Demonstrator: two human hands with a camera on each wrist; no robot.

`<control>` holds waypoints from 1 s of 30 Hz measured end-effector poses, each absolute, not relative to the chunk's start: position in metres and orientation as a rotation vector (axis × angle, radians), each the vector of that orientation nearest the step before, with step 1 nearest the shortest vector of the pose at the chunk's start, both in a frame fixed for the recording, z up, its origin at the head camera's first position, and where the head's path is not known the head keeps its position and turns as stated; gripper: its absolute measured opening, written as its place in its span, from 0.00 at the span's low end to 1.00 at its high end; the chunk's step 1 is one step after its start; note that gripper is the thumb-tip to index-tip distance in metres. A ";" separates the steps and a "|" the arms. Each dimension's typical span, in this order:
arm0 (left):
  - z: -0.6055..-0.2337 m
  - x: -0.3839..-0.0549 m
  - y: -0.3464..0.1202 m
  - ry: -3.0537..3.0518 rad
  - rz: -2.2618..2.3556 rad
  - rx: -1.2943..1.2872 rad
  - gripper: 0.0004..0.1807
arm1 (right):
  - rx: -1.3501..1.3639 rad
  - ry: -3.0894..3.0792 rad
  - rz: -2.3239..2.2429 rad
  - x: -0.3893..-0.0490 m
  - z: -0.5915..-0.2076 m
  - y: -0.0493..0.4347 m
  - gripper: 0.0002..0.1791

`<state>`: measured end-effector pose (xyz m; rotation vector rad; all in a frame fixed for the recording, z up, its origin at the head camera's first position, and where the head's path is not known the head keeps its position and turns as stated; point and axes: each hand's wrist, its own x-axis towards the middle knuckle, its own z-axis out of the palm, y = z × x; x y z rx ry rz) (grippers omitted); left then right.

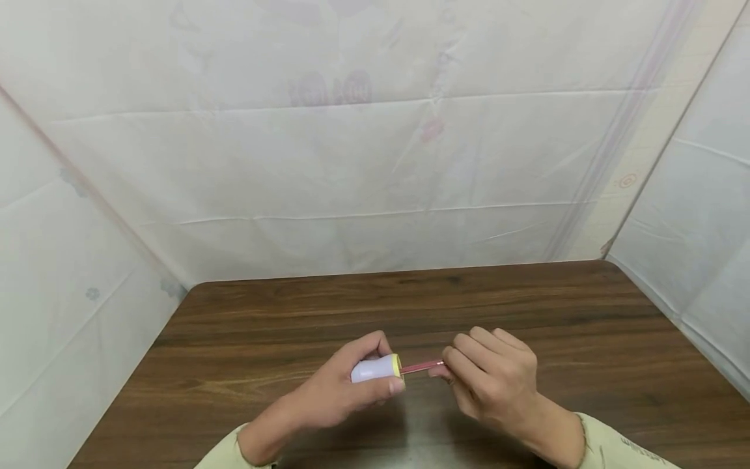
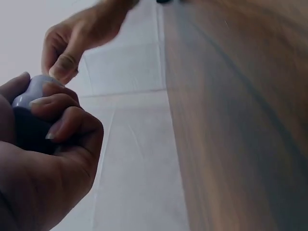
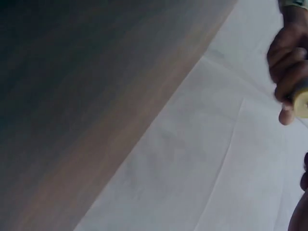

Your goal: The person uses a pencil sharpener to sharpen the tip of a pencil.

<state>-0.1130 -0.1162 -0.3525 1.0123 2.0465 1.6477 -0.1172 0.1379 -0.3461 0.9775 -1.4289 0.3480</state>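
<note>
My left hand grips a pale lavender pencil sharpener with a yellow rim, low over the front middle of the table. A thin red pencil sticks out of its yellow end toward the right. My right hand pinches the pencil's other end between thumb and curled fingers. In the left wrist view, fingers wrap the sharpener, whose lower part looks dark. The right wrist view catches the yellow end at its right edge; the pencil cannot be made out there.
A dark brown wood-grain table lies beneath both hands. Pale, faintly printed sheets hang behind it and along both sides.
</note>
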 end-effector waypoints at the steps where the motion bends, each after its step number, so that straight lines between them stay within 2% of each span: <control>1: -0.353 -0.113 -0.117 2.120 1.617 1.066 0.12 | 0.978 -1.491 0.367 -0.115 -0.348 0.139 0.29; 8: -0.357 -0.112 -0.116 2.655 1.173 1.470 0.19 | 0.915 -2.207 0.612 -0.098 -0.361 0.152 0.28; 13: -0.357 -0.117 -0.113 3.002 0.430 2.039 0.24 | 0.910 -2.871 1.222 -0.097 -0.352 0.164 0.30; 15: -0.357 -0.119 -0.112 3.033 0.288 2.143 0.26 | 0.893 -2.978 1.424 -0.101 -0.351 0.168 0.32; 17: -0.357 -0.120 -0.113 3.037 0.348 2.114 0.26 | 0.931 -2.956 1.429 -0.103 -0.352 0.168 0.31; 19: -0.357 -0.120 -0.115 3.032 0.526 1.997 0.26 | 0.940 -2.875 1.282 -0.102 -0.353 0.166 0.25; 22: -0.358 -0.120 -0.116 2.960 0.883 1.724 0.23 | 1.010 -2.564 0.996 -0.103 -0.356 0.162 0.15; 24: -0.358 -0.119 -0.116 2.865 1.123 1.504 0.21 | 1.073 -2.257 0.757 -0.107 -0.355 0.159 0.12; 28: -0.355 -0.117 -0.116 2.548 1.469 1.162 0.14 | 1.075 -1.647 0.362 -0.118 -0.346 0.151 0.19; 30: -0.352 -0.116 -0.117 2.316 1.578 1.076 0.09 | 1.082 -1.441 0.282 -0.122 -0.341 0.148 0.18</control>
